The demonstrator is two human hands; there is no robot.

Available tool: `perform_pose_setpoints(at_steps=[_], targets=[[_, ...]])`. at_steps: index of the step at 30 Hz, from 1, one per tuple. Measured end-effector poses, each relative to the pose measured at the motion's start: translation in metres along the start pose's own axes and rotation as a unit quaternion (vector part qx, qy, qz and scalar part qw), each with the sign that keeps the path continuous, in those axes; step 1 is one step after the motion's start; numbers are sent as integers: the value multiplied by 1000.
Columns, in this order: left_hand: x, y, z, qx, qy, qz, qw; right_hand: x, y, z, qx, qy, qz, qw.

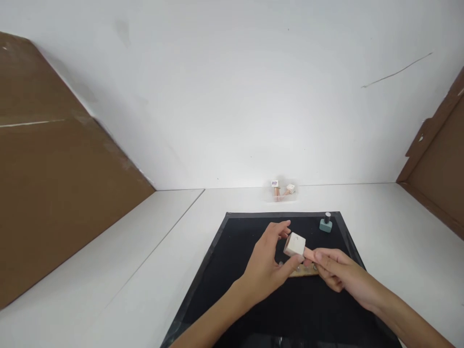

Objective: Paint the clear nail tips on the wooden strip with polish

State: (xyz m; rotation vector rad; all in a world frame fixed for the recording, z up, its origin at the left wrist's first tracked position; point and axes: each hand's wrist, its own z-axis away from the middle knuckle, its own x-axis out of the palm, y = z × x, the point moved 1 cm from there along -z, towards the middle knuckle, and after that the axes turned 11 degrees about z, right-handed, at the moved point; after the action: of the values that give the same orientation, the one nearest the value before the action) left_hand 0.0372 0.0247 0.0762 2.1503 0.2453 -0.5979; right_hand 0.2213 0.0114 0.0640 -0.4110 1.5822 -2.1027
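Observation:
My right hand (331, 268) is closed round the slim pinkish handle (310, 253) of a small stamp-like tool with a white cube-shaped head (295, 244). The head points left and is held above the black mat. My left hand (266, 263) is around the head, with thumb and fingers apart. Its thumb is close to the lower edge of the head; I cannot tell whether it touches. Beneath both hands lies a tan strip (303, 271) with small round clear pieces on it, partly hidden by the fingers.
A teal bottle (325, 225) with a dark cap stands at the mat's (246, 241) far right corner. Behind the mat, a clear tray (281, 198) holds two similar white-headed pieces. Brown cardboard panels (65, 169) flank the white table (174, 251), and a white wall rises behind.

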Motion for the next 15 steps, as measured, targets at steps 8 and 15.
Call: perform_pose_setpoints(at_steps=[8, 15], targets=[[-7, 19, 15, 21, -120, -9, 993, 18, -8, 22, -68, -47, 146, 986], [-13, 34, 22, -22, -86, 12, 996, 34, -14, 32, -102, 10, 245, 964]])
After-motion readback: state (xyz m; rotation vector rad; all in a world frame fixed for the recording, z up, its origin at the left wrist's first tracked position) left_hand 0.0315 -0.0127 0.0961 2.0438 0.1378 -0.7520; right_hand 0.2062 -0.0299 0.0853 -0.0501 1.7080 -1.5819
